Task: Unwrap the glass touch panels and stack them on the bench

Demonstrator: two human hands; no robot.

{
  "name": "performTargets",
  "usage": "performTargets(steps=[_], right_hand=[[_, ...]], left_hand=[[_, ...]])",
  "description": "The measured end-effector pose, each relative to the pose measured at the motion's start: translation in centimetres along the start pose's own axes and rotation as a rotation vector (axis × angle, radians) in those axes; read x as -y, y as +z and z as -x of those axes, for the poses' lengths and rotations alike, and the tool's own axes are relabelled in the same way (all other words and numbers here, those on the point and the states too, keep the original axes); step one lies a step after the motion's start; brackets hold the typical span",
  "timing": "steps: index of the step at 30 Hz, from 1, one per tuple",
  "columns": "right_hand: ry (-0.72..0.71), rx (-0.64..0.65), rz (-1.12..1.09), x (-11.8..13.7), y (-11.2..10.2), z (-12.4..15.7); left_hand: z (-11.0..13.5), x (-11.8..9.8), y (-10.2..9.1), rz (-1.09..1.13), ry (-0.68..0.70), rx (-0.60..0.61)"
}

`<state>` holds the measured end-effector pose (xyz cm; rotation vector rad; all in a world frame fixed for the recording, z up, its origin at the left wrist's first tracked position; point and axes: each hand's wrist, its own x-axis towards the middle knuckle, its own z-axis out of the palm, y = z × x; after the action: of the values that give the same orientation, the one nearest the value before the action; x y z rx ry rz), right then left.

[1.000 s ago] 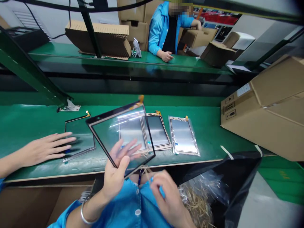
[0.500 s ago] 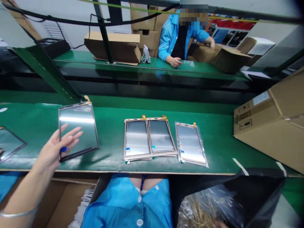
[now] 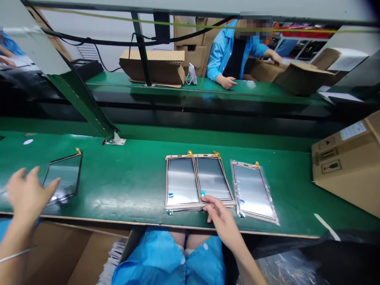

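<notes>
My left hand point(image 3: 26, 194) hovers open at the far left, fingers spread, its fingertips just at the near corner of a black-framed touch panel point(image 3: 63, 178) lying flat on the green bench point(image 3: 124, 186). My right hand point(image 3: 221, 217) reaches up from below, fingers loosely extended, touching the near edge of the second of two gold-framed panels point(image 3: 213, 179) lying side by side; the first gold-framed panel point(image 3: 181, 181) is beside it. A third panel in a clear plastic bag point(image 3: 253, 190) lies just right of my right hand.
A large cardboard box point(image 3: 350, 158) sits on the bench at right. A green slanted frame post point(image 3: 86, 107) lands on the bench behind. Across the conveyor a person in a blue coat point(image 3: 228, 55) stands by cardboard boxes. A black bag with clear plastic point(image 3: 297, 265) is at lower right.
The black-framed panel left my left hand and now lies on the bench at the far left. My right hand has come up into view and reached the gold-framed panels.
</notes>
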<state>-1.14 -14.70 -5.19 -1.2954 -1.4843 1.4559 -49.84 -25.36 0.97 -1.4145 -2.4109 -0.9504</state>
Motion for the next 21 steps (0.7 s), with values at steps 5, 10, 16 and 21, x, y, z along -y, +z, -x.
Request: performTargets(steps=[5,10,16,21], right_hand=[[0.11,0.015,-0.076,-0.8,-0.4,-1.8],[0.134,0.07,-0.009,0.2,-0.2,-3.5],[0.095,0.098,0.144,1.2,1.9,-8.2],[0.075,0.033,0.186,1.3,2.8,-11.5]], left_hand=[[5.7,-12.8,9.3,0.282,0.135,0.307],[10.1,-20.3,16.2,0.449,0.046,0.502],[9.8,-21.3,17.0,0.622,-0.118,0.526],[9.3,-22.3,16.6,0.838,-0.268,0.496]])
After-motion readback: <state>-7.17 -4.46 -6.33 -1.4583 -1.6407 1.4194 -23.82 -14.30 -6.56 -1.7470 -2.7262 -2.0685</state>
